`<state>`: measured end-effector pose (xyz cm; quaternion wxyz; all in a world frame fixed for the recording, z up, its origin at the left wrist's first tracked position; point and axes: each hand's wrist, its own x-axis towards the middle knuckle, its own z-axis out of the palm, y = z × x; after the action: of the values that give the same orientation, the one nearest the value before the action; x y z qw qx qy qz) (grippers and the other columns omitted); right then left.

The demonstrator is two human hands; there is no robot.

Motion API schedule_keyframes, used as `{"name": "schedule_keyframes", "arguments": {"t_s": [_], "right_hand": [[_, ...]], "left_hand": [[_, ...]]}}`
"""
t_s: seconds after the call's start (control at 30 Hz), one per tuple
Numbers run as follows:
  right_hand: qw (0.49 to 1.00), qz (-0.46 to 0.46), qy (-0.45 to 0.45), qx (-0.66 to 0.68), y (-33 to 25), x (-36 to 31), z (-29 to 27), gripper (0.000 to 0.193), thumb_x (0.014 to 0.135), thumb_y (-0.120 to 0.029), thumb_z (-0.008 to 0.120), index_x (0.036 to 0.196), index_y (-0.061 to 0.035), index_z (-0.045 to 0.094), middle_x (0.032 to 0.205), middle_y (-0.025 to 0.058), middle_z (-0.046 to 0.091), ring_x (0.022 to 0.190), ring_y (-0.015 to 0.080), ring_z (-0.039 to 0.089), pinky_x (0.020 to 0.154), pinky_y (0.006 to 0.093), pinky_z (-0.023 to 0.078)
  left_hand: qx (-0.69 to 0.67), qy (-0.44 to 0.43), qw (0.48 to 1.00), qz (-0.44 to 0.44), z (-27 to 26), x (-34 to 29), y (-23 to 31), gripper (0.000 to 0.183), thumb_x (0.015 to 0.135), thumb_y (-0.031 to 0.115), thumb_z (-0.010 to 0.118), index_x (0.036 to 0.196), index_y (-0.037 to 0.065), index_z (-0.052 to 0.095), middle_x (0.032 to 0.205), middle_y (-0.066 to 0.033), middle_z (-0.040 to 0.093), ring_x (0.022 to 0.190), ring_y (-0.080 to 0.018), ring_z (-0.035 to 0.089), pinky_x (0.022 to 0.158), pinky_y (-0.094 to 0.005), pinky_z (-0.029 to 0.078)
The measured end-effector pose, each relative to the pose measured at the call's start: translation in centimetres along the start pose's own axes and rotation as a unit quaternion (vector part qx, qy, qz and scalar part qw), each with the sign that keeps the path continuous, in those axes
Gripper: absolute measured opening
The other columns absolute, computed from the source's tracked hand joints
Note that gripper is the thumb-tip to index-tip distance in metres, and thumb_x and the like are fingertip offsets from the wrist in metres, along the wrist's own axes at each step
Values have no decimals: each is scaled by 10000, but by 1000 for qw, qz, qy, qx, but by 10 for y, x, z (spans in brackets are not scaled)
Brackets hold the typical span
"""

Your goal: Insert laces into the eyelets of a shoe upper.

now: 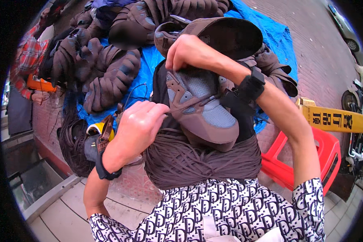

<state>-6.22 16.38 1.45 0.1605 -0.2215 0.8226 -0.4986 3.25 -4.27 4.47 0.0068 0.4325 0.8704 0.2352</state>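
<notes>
A grey-brown shoe upper [213, 117] with blue-grey mesh lies in front of me, its toe toward my body. A dark lace [189, 105] crosses its front and runs left to my left hand [143, 121], whose fingers are pinched on it. At the far end of the eyelet strip, my right hand [189, 52] is closed on the upper's edge; its fingertips are partly hidden. Beneath the upper, a thick bundle of brown laces [201, 161] spreads across my lap. Just beyond my right hand rests another shoe upper [230, 36] with its dark underside showing.
Stacked bundles of shoe uppers [113, 78] lie on a blue tarp [280, 44]. To the right stand a red plastic stool [282, 169] and a yellow board [334, 119]. More dark laces [74, 149] hang at left. A person in a plaid shirt [30, 50] is at far left.
</notes>
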Motion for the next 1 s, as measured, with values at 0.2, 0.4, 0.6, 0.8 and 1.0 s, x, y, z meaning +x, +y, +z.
{"name": "schedule_keyframes", "arguments": {"t_s": [0.2,0.4,0.6,0.8,1.0], "right_hand": [[797,-45,117,590,-10,-45,-17,221,814,-108,539,977,36,573,704,92,598,548,146,552,534,252,438],[814,-158,140,541,14,-96,-69,245,874,-142,458,1001,47,545,553,17,431,399,45,279,413,197,246],[856,-12,286,430,47,-132,-52,162,788,-36,545,923,39,595,565,43,507,378,40,320,353,172,229],[807,11,294,512,68,-140,-37,172,803,-29,524,951,44,572,572,39,494,375,38,300,371,194,237],[772,-20,340,537,83,-188,-41,168,822,-46,501,953,39,562,559,38,475,357,38,266,366,196,218]], "left_hand": [[-258,-13,955,-144,-11,11,-3,88,807,-25,461,855,-23,535,708,-100,557,656,-153,578,598,-250,438],[-91,-29,995,-26,-26,15,-7,84,760,-21,515,842,-11,526,695,-133,552,628,-277,570,554,-316,442],[-14,-63,998,27,-41,9,-1,123,691,-37,546,803,11,531,694,-132,542,635,-304,539,552,-360,410],[-9,-98,995,-8,-51,-20,1,156,650,-45,537,796,9,531,652,-127,507,610,-310,507,531,-364,388],[6,-124,992,-29,-47,-29,-2,91,697,5,527,788,9,527,634,-130,475,597,-309,493,529,-374,379]]}}
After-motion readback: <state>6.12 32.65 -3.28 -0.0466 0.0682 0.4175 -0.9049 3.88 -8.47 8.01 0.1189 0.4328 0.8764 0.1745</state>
